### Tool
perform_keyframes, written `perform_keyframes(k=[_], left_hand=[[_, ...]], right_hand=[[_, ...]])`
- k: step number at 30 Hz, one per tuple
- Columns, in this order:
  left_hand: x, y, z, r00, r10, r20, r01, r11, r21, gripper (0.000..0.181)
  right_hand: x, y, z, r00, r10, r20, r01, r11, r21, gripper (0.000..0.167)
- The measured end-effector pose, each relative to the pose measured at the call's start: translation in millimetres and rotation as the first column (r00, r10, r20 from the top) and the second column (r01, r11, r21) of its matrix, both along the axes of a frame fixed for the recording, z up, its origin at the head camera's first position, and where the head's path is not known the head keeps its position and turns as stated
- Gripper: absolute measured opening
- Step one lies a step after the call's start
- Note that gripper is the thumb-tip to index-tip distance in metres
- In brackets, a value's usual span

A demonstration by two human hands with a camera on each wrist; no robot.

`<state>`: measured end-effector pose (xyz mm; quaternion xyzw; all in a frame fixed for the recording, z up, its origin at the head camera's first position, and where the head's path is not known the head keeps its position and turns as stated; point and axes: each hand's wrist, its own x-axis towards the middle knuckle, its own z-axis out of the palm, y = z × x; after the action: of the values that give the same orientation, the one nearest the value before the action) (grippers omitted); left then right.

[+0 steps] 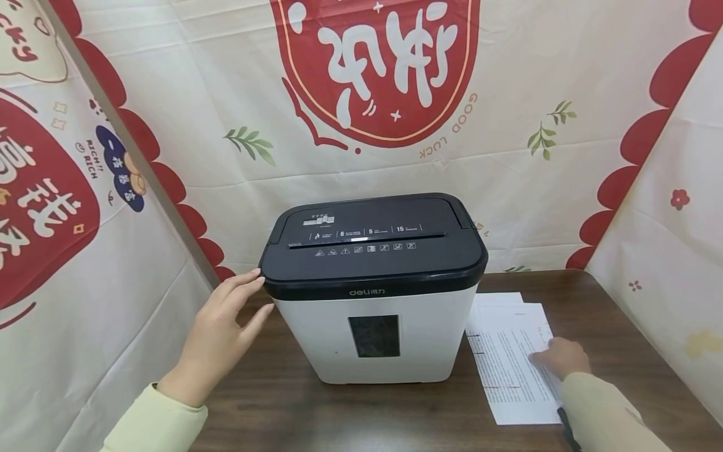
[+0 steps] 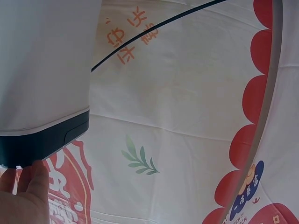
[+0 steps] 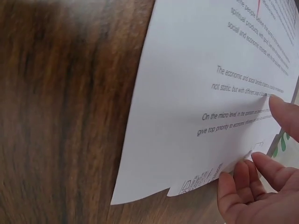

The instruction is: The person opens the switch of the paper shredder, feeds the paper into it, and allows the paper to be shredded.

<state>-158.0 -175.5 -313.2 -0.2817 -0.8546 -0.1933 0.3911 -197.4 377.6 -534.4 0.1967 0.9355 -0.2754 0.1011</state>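
A paper shredder [image 1: 373,251] with a black top and pale body stands upright on the table. My left hand [image 1: 217,329] touches the left front corner of its black lid with the fingertips, thumb held apart from the fingers; the left wrist view shows those fingers [image 2: 38,179] against the lid's edge. Printed sheets of paper [image 1: 511,358] lie overlapping to the right of the shredder. At their right edge, my right hand [image 1: 565,358] pinches the paper [image 3: 163,107], thumb on the printed face and curled fingers at the edge, some fingertips hidden beneath it.
The brown wooden table [image 1: 282,408] bears the shredder and papers. A patterned cloth backdrop [image 1: 361,169] rises right behind them, with cloth sides at left and right. A black cord [image 2: 163,22] shows in the left wrist view, and a dark strip [image 1: 567,427] lies by the right wrist.
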Motion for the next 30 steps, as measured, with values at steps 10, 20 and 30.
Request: perform_keyframes(k=[10,20,30], left_hand=[[0.5,-1.3,0.8,1.000,0.011,0.011,-0.011,1.000,0.002,0.051],[1.8,-0.9,0.1,0.999,0.041,0.028,-0.041,0.999,-0.006,0.050],[1.4,-0.4,-2.0,0.999,0.038,0.024,-0.038,0.999,0.001,0.050]], right_hand=[[-6.7,-6,3.0,0.999,-0.038,0.023,0.037,0.999,0.027,0.058],[-8.5,-15,5.2,0.989,-0.145,0.039,0.147,0.988,-0.039,0.052],[-2.0,-19,7.8,0.980,-0.200,0.019,0.201,0.974,-0.109,0.053]])
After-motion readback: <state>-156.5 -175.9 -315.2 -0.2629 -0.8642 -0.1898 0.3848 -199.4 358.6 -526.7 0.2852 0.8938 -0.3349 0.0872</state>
